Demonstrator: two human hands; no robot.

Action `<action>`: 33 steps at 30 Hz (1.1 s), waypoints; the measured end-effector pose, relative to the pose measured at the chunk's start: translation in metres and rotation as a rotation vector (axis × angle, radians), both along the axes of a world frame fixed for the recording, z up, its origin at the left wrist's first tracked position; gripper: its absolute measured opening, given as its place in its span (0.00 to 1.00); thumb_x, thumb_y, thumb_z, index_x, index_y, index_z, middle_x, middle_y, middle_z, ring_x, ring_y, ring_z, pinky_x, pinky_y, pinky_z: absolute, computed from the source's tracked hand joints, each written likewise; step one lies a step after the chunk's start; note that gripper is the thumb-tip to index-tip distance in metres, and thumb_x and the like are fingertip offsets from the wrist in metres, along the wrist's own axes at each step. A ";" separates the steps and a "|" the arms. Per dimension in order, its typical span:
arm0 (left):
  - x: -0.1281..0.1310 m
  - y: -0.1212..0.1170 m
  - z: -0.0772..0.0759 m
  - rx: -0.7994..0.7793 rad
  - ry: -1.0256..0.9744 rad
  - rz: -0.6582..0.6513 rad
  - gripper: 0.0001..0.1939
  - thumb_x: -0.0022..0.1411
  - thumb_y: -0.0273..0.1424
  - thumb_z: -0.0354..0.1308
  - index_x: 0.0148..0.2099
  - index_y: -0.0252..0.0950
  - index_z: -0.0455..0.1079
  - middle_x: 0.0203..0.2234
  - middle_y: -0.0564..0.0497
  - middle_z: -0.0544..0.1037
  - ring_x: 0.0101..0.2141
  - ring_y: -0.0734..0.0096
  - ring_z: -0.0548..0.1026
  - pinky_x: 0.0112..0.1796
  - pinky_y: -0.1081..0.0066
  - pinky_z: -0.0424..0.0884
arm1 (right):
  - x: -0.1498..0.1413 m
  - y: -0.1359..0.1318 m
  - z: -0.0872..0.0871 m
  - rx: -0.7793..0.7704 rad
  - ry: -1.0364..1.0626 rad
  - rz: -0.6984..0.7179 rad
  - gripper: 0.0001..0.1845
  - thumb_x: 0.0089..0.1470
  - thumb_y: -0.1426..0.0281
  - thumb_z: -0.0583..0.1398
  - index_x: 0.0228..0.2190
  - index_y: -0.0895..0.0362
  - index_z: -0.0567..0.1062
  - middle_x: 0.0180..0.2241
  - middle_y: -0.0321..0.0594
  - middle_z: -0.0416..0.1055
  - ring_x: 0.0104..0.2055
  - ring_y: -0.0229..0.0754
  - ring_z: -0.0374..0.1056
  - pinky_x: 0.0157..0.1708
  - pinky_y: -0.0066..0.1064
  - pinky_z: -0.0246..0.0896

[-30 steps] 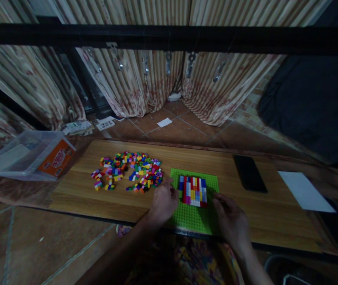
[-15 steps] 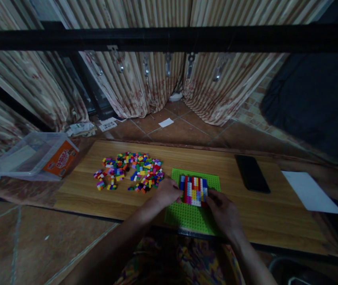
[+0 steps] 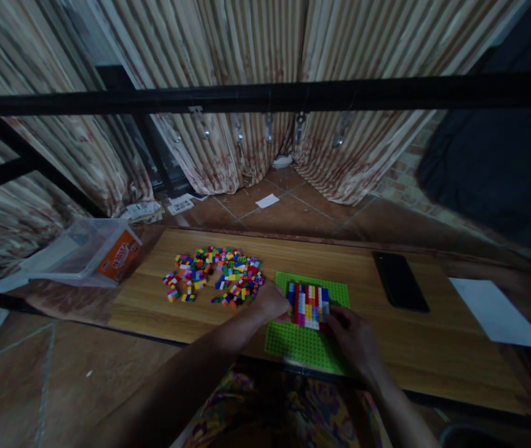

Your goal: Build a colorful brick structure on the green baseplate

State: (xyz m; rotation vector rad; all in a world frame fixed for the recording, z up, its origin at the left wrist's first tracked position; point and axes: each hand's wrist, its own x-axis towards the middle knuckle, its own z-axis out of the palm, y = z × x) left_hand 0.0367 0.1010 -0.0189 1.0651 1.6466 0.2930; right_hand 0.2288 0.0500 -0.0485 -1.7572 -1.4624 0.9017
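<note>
A panel of toy bricks (image 3: 310, 308) in red, white, yellow, blue and other colours is built up on a green studded baseplate (image 3: 302, 348). My left hand (image 3: 272, 303) is closed at the panel's left edge, near blue bricks. Whatever its fingertips pinch is hidden. Against the panel's lower right edge, my right hand (image 3: 352, 333) has its thumb and curled fingers gripping the side. Loose toy bricks (image 3: 241, 274) in many colours lie spread to the left of the baseplate.
The wooden table (image 3: 148, 311) carries a black phone (image 3: 400, 281) right of the baseplate. A white sheet (image 3: 498, 311) lies at the right end. A clear plastic box (image 3: 73, 255) with an orange label is off the left end. A dark rail (image 3: 246, 96) crosses beyond.
The whole view has shifted slightly, moving the scene down and partly rightward. Both hands stay at the panel's sides. A blurred arm of another person at the far right is gone from view.
</note>
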 end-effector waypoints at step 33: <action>-0.168 -0.099 -0.011 0.560 0.282 0.228 0.07 0.54 0.28 0.55 0.35 0.37 0.73 0.27 0.54 0.78 0.31 0.72 0.75 0.31 0.77 0.67 | 0.028 -0.004 -0.030 0.207 -0.388 -0.201 0.30 0.53 0.49 0.50 0.39 0.61 0.77 0.40 0.54 0.76 0.40 0.57 0.72 0.36 0.41 0.64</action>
